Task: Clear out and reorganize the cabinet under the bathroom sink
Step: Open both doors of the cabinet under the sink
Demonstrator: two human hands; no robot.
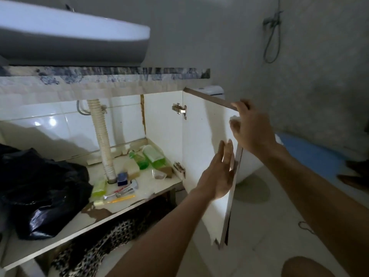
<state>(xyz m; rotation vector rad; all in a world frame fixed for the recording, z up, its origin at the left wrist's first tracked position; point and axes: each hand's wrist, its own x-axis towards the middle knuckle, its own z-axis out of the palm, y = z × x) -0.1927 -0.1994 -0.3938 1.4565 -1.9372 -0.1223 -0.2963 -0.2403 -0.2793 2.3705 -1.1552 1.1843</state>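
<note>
The white cabinet door (203,140) under the sink stands swung open to the right. My left hand (219,176) lies flat with straight fingers against the door's free edge. My right hand (253,128) is at the door's upper outer corner, fingers curled, pinching a small white wad (234,118) against it. On the cabinet shelf (60,234) lie two green bottles (153,155), a blue box (122,178), a yellow-green packet (99,187), a clear cup (158,174) and toothbrushes (121,196). A black plastic bag (44,192) fills the left of the shelf.
A ribbed drain hose (101,136) runs down through the shelf. The white basin (69,31) juts out overhead. A patterned cloth (99,242) lies under the shelf. Behind the door stands a toilet (249,166), with a blue mat (311,154) beyond it. My knee (305,266) is at the bottom right.
</note>
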